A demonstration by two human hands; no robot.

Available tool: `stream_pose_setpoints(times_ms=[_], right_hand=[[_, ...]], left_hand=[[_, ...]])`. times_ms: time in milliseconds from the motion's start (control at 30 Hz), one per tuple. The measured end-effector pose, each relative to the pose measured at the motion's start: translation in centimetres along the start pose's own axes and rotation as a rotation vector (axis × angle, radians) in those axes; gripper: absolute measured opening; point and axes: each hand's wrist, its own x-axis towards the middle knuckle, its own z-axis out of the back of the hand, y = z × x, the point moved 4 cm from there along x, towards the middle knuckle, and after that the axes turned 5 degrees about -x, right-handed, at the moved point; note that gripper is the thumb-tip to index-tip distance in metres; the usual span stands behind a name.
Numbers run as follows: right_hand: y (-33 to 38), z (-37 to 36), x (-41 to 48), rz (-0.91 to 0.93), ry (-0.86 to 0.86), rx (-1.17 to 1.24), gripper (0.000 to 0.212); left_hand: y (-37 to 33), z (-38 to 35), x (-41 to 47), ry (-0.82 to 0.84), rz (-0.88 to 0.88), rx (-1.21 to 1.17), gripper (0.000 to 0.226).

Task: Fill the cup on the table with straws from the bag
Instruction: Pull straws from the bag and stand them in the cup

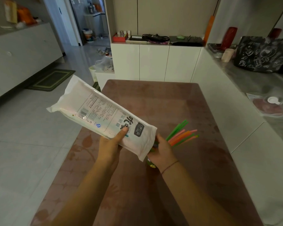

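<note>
Left hand (110, 144) grips bag (96, 111) from below, thumb on top, held above counter (153, 98); mouth end tilted down toward right hand, likely so contents slide out. Right hand (162, 150) curled round bunch of straws (181, 134) at bag mouth, green/orange/pink tips fanning out past fingers. Straw lower ends hidden by palm and bag. Cup not clearly visible: greenish bit under right wrist may be it, can't tell.

You had open room over the far half of the table (153, 98), bare surface up to the white cabinets (153, 62). The tilted bag (96, 111) blocked the left approach, the fanned straws (181, 136) crossed the right, and the counter (252, 82) walled that side.
</note>
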Motion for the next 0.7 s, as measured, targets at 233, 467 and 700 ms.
stream_pose_setpoints(times_ms=[233, 467, 700], right_hand=[[1.2, 0.7, -0.3, 0.15, 0.003, -0.325, 0.015], [3.5, 0.7, -1.4, 0.475, 0.014, -0.804, 0.017], [7.1, 1.4, -1.7, 0.636, -0.041, -0.811, 0.014]], left_hand=[[0.9, 2.8, 1.4, -0.115, 0.119, -0.259, 0.053], [2.6, 3.4, 1.7, -0.076, 0.213, -0.428, 0.05], [3.0, 5.3, 2.0, -0.129, 0.239, -0.522, 0.05]])
